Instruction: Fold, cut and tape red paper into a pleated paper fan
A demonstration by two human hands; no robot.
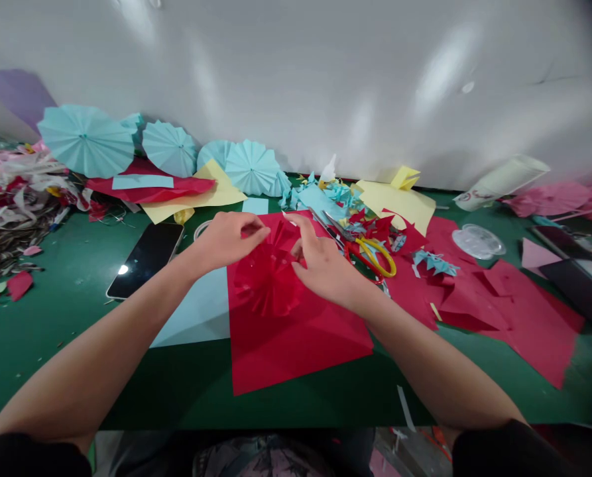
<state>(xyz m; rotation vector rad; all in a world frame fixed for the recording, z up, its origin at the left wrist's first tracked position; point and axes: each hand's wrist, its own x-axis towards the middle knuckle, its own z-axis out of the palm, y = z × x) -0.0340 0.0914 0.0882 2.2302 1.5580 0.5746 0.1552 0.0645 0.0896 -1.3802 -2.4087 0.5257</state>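
A red pleated paper rosette (268,288) is between my hands, above a flat sheet of red paper (296,344). My left hand (229,237) is at its upper left, thumb and fingertips pinched together; whatever they hold is too small to make out. On the opposite side, my right hand (321,262) has its thumb and a curled finger at the rosette's right edge, with the index finger stretched along the top. A pale blue sheet (196,315) lies partly under the red one. Just right of my right hand are scissors with red and yellow handles (375,258).
Light blue pleated rosettes (84,142) lean along the back wall. A black phone (146,262) lies left of my left forearm. Red paper pieces (514,311), a clear round lid (477,240) and a tipped paper cup (502,182) are on the right. Blue scraps (320,199) lie behind my hands.
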